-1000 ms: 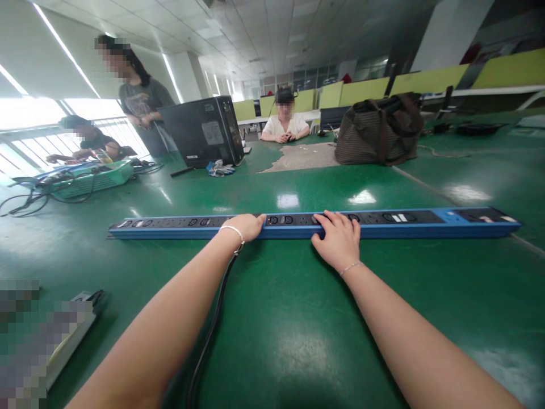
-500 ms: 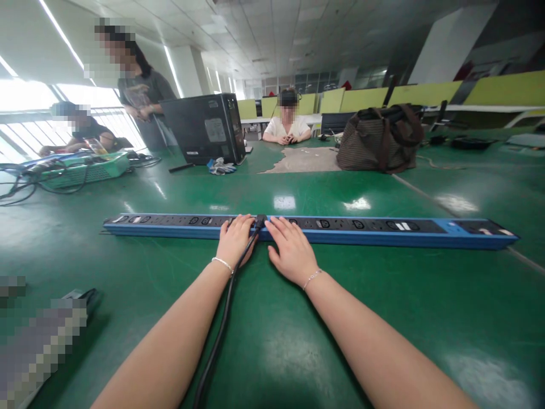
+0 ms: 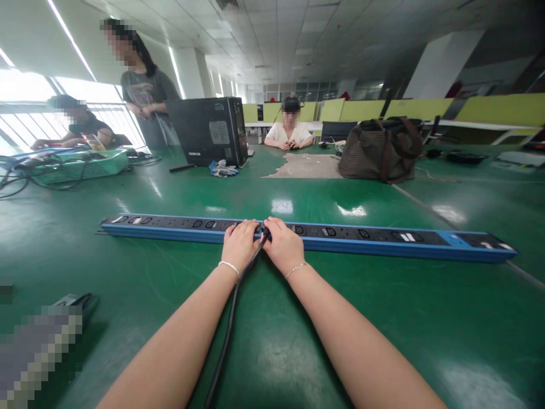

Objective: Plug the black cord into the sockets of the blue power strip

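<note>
Head view: left fingers (image 3: 240,241) and right fingers (image 3: 283,241) were closed around the plug (image 3: 266,232) at the strip (image 3: 361,241), which lay on the desk (image 3: 179,318).

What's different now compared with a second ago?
The right hand has moved left along the long blue-and-black socket strip, joining the left hand at the end of the black cable; both appear to grip it. The black computer tower and brown fabric bag look unmoved.
</note>
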Demonstrator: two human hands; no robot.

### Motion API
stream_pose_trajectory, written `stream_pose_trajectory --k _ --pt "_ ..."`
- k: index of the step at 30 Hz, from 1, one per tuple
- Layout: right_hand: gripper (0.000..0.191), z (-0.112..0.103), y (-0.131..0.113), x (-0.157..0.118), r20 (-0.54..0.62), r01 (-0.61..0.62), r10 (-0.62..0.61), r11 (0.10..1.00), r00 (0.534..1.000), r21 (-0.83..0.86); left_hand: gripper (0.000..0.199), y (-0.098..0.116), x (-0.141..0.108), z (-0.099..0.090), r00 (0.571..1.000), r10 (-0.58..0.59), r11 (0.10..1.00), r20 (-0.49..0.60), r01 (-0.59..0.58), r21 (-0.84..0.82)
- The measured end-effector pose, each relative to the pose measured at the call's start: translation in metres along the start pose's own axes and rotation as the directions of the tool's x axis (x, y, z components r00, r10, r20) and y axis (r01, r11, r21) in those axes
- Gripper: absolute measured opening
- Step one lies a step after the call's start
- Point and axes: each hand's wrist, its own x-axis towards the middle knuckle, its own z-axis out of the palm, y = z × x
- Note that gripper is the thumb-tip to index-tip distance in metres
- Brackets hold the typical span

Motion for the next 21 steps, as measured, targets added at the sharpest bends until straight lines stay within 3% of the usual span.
stream_pose_trajectory --k 11,21 --pt "0.028 -0.011 0.001 0.009 0.09 -0.047 0.042 0.997 0.995 0.053 0.035 0.002 -0.001 0.0 1.0 0.005 1.0 -0.018 -0.005 -0.018" --pt "0.034 -0.005 0.002 0.0 0.018 -0.005 0.006 0.999 1.0 -0.047 0.036 0.001 -0.002 0.003 0.999 0.012 1.0 -0.034 -0.013 -0.026"
